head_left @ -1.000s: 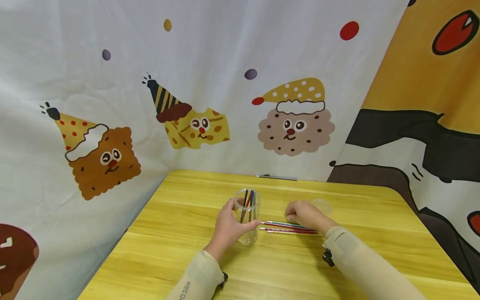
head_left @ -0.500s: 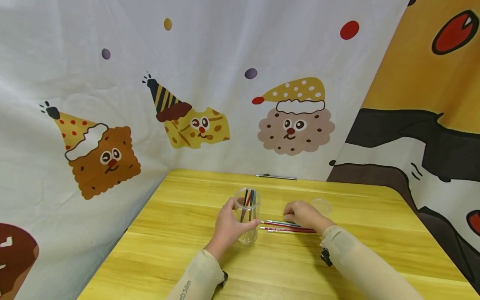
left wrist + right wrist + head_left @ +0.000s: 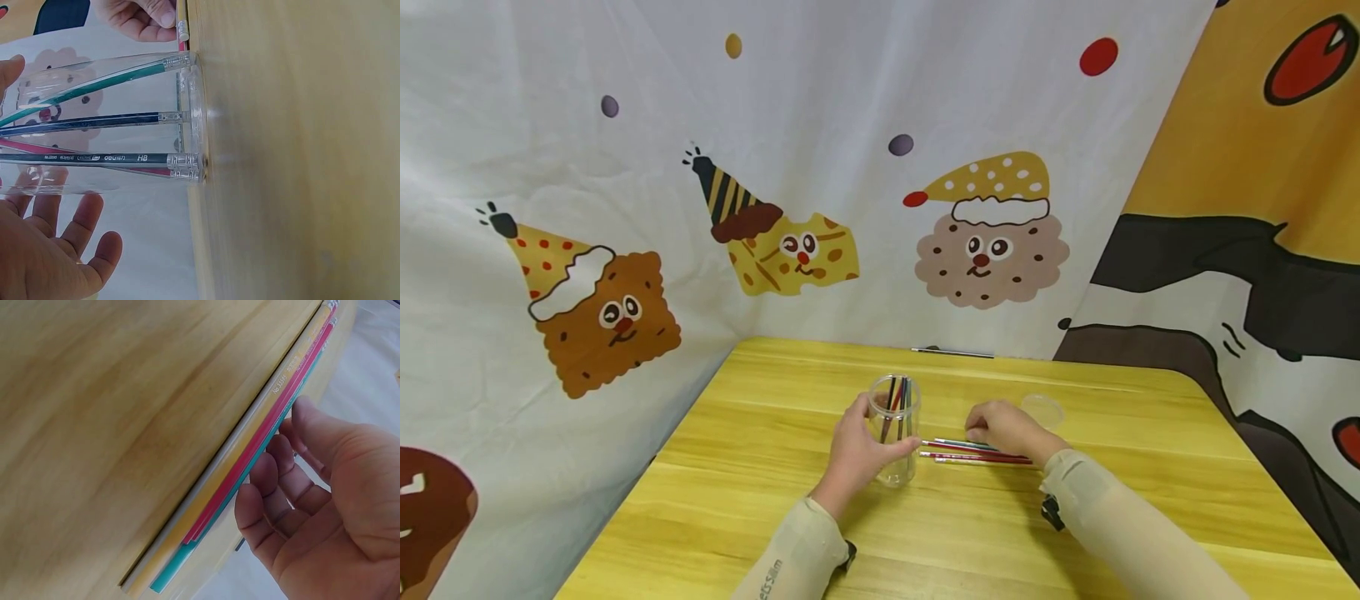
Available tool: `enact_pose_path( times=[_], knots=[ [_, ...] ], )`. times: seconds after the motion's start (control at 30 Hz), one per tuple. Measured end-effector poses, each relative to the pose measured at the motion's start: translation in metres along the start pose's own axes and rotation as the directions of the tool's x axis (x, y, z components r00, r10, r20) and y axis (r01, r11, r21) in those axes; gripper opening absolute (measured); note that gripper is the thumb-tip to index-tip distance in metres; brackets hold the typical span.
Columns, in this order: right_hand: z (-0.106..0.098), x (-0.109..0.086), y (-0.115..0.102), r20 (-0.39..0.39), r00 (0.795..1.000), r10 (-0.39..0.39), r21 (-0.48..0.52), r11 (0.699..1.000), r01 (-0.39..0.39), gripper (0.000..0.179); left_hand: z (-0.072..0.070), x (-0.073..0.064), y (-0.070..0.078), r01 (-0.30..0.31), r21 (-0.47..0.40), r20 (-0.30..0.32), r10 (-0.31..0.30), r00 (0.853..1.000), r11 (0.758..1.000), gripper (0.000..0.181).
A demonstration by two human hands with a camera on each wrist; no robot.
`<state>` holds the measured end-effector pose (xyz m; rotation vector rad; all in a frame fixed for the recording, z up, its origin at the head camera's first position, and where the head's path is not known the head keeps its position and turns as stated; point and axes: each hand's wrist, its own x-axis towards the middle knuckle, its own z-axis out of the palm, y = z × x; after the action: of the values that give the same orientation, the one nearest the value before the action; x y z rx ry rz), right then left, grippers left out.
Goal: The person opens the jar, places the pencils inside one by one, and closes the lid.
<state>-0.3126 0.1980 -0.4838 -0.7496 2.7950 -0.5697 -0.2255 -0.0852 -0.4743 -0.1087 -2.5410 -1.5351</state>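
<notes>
My left hand (image 3: 859,452) grips a clear plastic jar (image 3: 895,473) standing upright on the table, fingers on its far side and thumb in front. Several pencils (image 3: 125,122) lean inside it, eraser ends down, in green, dark blue, black and red. To the right of the jar, my right hand (image 3: 1007,427) is at the far side of a row of loose pencils. In the right wrist view its loosely curled fingertips lie along the teal pencil (image 3: 172,570); beside that lie red pencils (image 3: 240,464) and a yellow pencil (image 3: 215,467).
A clear round lid (image 3: 1042,410) lies behind my right hand. One dark pencil (image 3: 955,354) lies along the back edge of the wooden table (image 3: 760,433). A cartoon-printed cloth (image 3: 820,125) hangs right behind the table.
My right hand has shifted slightly left along the loose pencils, then stayed nearly still. The left hand and the jar have not moved.
</notes>
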Motion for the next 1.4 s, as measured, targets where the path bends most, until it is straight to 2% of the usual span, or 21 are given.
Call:
enact_pose_path(
  times=[0.33, 0.57, 0.83, 1.07, 1.27, 1.4],
  knots=[
    [-0.001, -0.003, -0.001, 0.063, 0.997, -0.036, 0.054, 0.998, 0.032, 0.012, 0.001, 0.000, 0.000, -0.005, 0.002, 0.000, 0.005, 1.000, 1.000, 0.082],
    [0.001, -0.002, -0.001, 0.019, 0.998, -0.053, 0.000, 0.999, 0.053, 0.009, 0.001, 0.001, -0.002, -0.001, 0.004, -0.001, 0.001, 1.000, 1.000, 0.082],
    [-0.001, -0.003, 0.009, 0.012, 1.000, -0.025, -0.015, 1.000, 0.025, 0.011, 0.001, 0.000, -0.002, 0.008, -0.004, 0.009, -0.008, 1.000, 1.000, 0.082],
    [-0.021, -0.020, 0.023, 0.028, 0.996, 0.083, -0.084, 0.993, -0.081, 0.029, 0.000, 0.000, -0.001, 0.006, -0.010, 0.009, -0.006, 1.000, 1.000, 0.082],
    [-0.023, -0.024, 0.027, 0.070, 0.995, 0.070, -0.097, 0.993, -0.063, 0.017, 0.000, 0.000, -0.001, 0.015, 0.005, -0.001, -0.015, 1.000, 1.000, 0.082],
    [-0.020, -0.023, 0.026, 0.099, 0.989, 0.112, -0.111, 0.989, -0.101, 0.013, 0.000, -0.001, 0.000, 0.019, 0.000, 0.006, -0.019, 1.000, 1.000, 0.084]
  ],
)
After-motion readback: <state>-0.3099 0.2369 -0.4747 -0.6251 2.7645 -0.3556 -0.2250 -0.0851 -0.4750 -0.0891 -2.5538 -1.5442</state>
